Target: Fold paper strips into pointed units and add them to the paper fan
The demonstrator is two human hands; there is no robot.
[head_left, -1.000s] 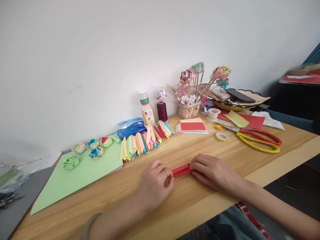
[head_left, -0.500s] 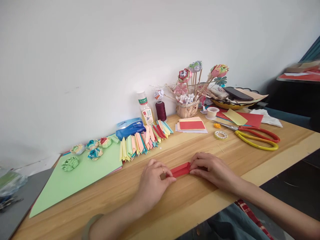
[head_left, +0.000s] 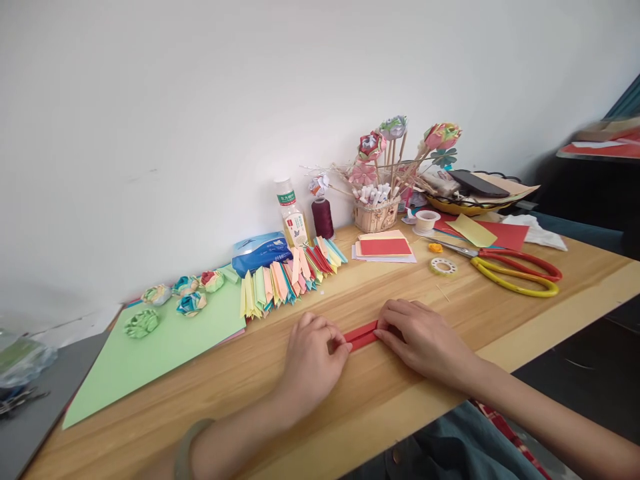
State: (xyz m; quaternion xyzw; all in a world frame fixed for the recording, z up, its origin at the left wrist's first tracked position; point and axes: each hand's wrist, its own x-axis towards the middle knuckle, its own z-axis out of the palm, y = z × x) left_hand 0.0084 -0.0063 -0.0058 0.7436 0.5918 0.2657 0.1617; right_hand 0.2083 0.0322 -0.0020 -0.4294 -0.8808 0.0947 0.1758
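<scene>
Head view: the left grip (head_left: 315,353) is closing thumb and fingers on one end of a folded red paper strip (head_left: 363,335), the right grip (head_left: 420,337) pinching the other; the strip is stretching between them over the tabletop (head_left: 200,383). Scissors (head_left: 480,255) are lying beyond, rightward.

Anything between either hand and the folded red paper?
Nothing visible. The left hand and right hand grip opposite ends of the folded red paper. The thin stick lies beyond the right hand, not between.
</scene>
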